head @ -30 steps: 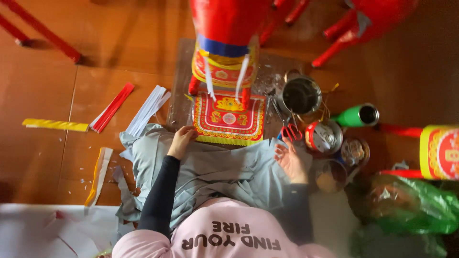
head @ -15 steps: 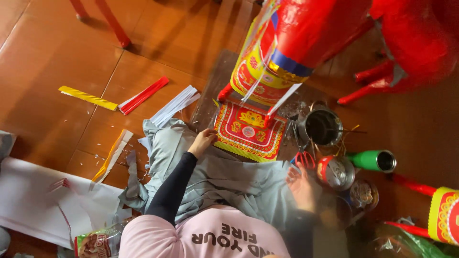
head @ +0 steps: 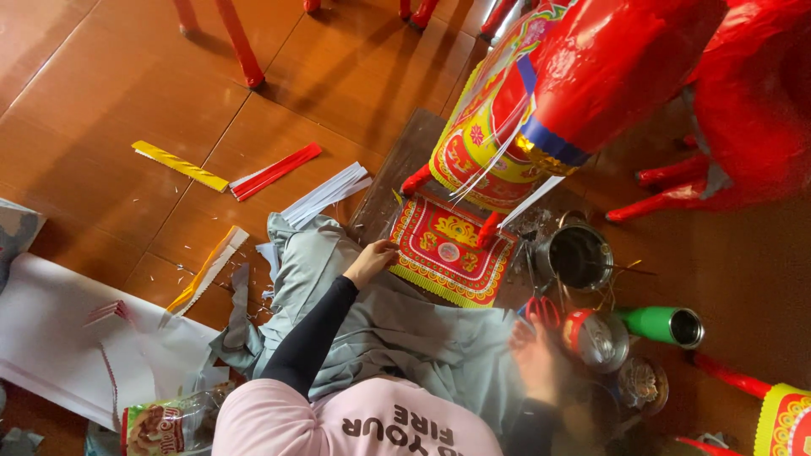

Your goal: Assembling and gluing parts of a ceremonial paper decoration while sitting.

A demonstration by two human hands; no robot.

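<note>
— While the person is sitting cross-legged on the floor, what are the hands doing?

— Left hand [head: 372,259] is pinching the near corner of the red-and-gold ornamented panel [head: 448,249], fingers curled; the panel is lying flat on a dark board [head: 397,169] under the red paper horse [head: 608,67]. Right hand [head: 534,359] is reaching, fingers loosely spread and holding nothing, toward red-handled scissors [head: 542,310].

— How far along is it looking?

— The horse is already wearing one patterned drape [head: 477,127]; the floor panel is seemingly waiting to be fixed on. Plenty is lying unused.

— Counting?

— Fringed paper strips: one yellow [head: 179,165], one red [head: 274,171], one white [head: 328,194], one yellow-white [head: 207,270]. Tins: one open pot [head: 579,256], one red can [head: 596,338], one green cylinder [head: 659,324].
</note>
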